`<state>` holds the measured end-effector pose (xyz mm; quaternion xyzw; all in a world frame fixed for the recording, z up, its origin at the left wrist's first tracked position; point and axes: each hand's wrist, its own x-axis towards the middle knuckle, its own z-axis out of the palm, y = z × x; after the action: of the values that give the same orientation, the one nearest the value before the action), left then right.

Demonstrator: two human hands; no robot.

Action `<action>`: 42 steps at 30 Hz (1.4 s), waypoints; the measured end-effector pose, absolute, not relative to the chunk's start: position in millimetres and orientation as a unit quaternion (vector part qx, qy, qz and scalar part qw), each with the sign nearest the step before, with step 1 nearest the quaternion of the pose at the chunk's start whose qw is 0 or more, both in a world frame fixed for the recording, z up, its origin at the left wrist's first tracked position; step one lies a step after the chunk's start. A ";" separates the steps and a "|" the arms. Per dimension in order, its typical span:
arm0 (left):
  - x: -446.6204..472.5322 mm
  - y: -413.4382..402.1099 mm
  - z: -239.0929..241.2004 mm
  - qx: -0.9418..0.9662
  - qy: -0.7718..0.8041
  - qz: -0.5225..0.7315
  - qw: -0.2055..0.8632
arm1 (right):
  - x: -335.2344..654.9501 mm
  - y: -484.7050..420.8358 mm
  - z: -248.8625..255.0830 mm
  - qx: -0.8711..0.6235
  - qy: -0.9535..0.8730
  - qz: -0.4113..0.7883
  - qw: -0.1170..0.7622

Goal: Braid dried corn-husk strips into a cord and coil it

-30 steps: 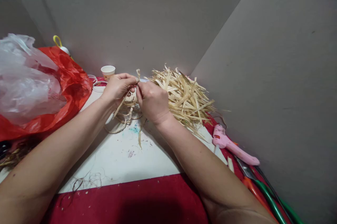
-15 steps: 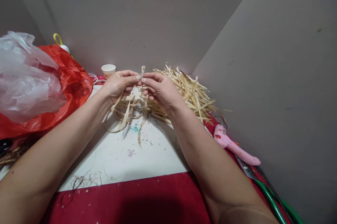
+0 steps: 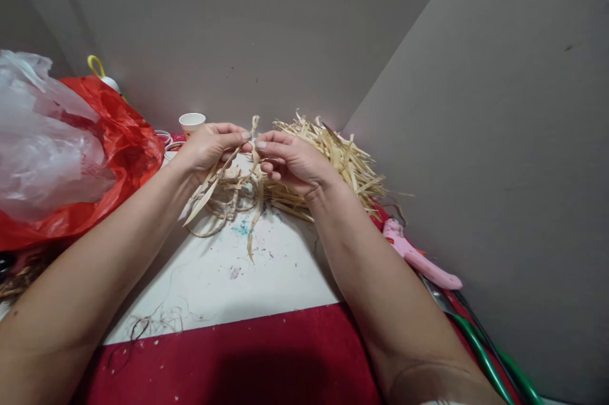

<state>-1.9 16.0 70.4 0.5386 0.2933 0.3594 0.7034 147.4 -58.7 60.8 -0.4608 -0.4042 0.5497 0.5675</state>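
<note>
Left hand (image 3: 212,148): we pinch the straw strand (image 3: 255,121) above the white board (image 3: 223,294) — probably to steady it.
Right hand (image 3: 295,162): we pinch it just beside.
Straw pile (image 3: 352,170): far right — perhaps for easy reach.

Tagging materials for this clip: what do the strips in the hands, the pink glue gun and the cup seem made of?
Strips: probably dried plant leaf, matte; straw-coloured, with tapering ends.
Glue gun: likely moulded plastic; smooth pink body, slight sheen.
Cup: perhaps paper, finish unclear; thin white rim.
</note>
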 end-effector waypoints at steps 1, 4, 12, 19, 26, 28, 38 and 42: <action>-2.3 17.6 70.4 0.528 0.294 0.364 0.709 | 147.7 -59.3 63.9 -0.475 -0.410 0.539 0.562; -2.9 23.1 68.6 0.500 0.304 0.379 0.717 | 150.0 -59.5 80.1 -0.537 -0.444 0.473 0.539; -0.2 27.1 60.8 0.471 0.313 0.377 0.733 | 161.2 -77.9 119.1 -0.655 -0.598 0.235 0.398; -4.7 23.5 74.2 0.474 0.276 0.439 0.712 | 191.8 -130.4 82.1 -0.675 -0.658 0.113 0.314; -0.8 18.5 76.6 0.465 0.274 0.464 0.702 | 228.9 -155.4 37.5 -0.725 -0.642 0.069 0.240; 1.9 16.9 74.0 0.465 0.277 0.456 0.706 | 228.2 -155.6 29.7 -0.735 -0.648 0.042 0.194; 10.4 13.5 55.4 0.450 0.270 0.415 0.743 | 231.4 -143.4 20.6 -0.760 -0.632 -0.025 0.150; 14.1 10.0 48.6 0.452 0.276 0.393 0.752 | 237.7 -147.0 31.0 -0.740 -0.613 0.019 0.277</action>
<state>14.1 10.0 48.6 0.4518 0.2759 0.3933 0.7517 237.7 -147.0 31.0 -0.7397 -0.6128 0.0189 0.2775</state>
